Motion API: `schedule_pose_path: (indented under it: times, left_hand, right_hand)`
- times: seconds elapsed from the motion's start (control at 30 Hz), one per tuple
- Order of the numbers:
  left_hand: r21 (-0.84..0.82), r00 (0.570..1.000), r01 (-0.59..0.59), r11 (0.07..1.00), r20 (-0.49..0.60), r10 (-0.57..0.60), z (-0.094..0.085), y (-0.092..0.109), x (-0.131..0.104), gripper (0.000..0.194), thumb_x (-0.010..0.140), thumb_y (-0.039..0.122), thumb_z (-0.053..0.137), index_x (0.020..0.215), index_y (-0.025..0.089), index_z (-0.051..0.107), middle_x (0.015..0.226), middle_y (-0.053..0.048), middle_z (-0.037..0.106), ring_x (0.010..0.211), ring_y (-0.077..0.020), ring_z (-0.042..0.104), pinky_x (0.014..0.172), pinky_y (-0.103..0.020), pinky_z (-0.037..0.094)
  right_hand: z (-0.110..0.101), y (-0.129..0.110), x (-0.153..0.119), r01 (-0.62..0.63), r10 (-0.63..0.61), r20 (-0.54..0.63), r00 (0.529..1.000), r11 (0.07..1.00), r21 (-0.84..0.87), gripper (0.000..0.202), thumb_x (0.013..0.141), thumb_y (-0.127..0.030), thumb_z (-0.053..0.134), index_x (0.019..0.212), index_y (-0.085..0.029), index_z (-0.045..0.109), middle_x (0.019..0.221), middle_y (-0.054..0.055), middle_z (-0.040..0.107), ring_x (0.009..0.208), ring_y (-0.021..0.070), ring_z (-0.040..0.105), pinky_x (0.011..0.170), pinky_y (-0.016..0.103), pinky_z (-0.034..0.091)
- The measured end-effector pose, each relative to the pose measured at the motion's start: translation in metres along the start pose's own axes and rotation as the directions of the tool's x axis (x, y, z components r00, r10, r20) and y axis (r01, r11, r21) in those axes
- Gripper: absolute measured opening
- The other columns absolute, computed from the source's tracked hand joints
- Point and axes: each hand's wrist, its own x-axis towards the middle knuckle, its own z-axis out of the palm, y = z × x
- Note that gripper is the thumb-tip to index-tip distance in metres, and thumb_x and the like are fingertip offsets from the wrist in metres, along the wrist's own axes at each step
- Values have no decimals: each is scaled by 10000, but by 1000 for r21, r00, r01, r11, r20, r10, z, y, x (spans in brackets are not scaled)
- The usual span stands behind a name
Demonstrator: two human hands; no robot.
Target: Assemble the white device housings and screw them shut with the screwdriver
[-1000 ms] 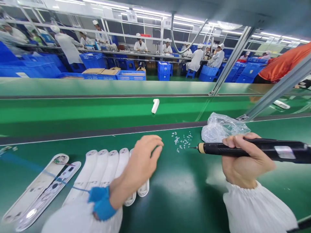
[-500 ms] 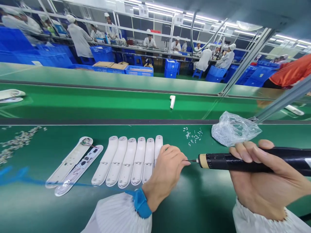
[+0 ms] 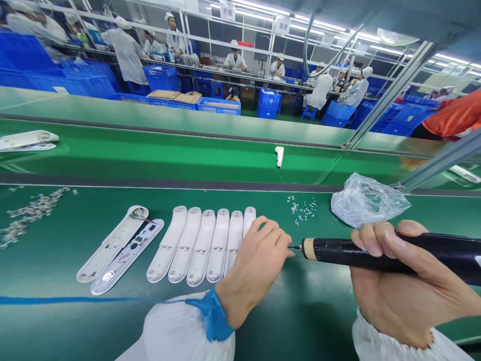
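Observation:
My right hand (image 3: 402,286) is wrapped around a black electric screwdriver (image 3: 338,252), held level with its bit pointing left. At the bit's tip, the fingertips of my left hand (image 3: 259,260) are pinched together; whatever is between them is too small to make out. A blue strap with a cord circles my left wrist. Beside and partly behind that hand lies a row of several white plastic housings (image 3: 198,248). Left of the row, an opened housing (image 3: 112,243) rests next to its other half (image 3: 130,255), with a circuit board and thin wires showing.
Small screws (image 3: 302,209) are scattered near a clear plastic bag (image 3: 356,203) of tiny parts. A pile of small parts (image 3: 33,213) lies far left. Across the raised edge, a green conveyor belt (image 3: 169,159) carries white housings (image 3: 279,156). A metal post (image 3: 391,95) rises at right.
The belt's left housing has moved right. The view has shifted slightly, and the screwdriver tip and my left fingertips stay together. The blue cord now lies straighter.

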Motion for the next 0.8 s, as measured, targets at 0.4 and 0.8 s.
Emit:
schedule_pose_path:
  times: [0.4,0.8]
  left_hand:
    - [-1,885,427,904,207,-418,12,-62,23,257,1006,242,484,1114,176,708,1087,-105,741,1034,-294,651,877,-418,474]
    - [-89,836,524,847,244,-492,-3,-57,13,297,912,346,662,1192,262,715,1008,-56,762,1001,-313,668,882,-446,484]
  right_hand:
    - [-1,-8,-10,122,-107,177,978,989,-78,211,607,-14,567,665,-217,556,490,-35,396,477,122,369,501,300,354]
    - [-5,5,-35,100,-45,413,910,989,-113,213,696,-32,578,788,-224,576,537,-49,460,512,126,466,536,308,405]
